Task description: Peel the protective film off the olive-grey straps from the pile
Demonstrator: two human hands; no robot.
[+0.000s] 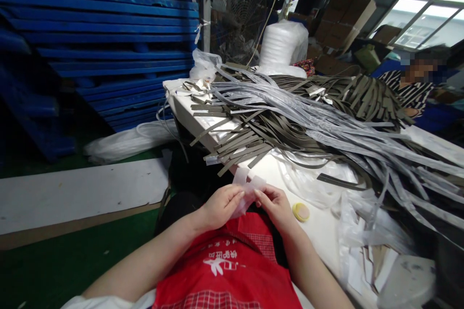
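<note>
A thin, translucent white plastic piece (247, 194) is pinched between my two hands, just above the red apron. My left hand (222, 206) has its thumb and fingers closed on the left side of the plastic. On the right side, my right hand (274, 203) grips it between thumb and bent fingers. Two loose ends of the plastic stick up between the hands. A small round yellow-rimmed item (300, 212) lies on the white table (319, 237), right of my right hand.
Dark flat strips (242, 147) and plastic-sleeved strips (290, 106) cover the table. A white foam roll (282, 46) stands behind them. Blue pallets (137, 48) are stacked at left. Clear plastic bags (319, 178) lie at right. A person in a striped top (416, 94) sits beyond the table.
</note>
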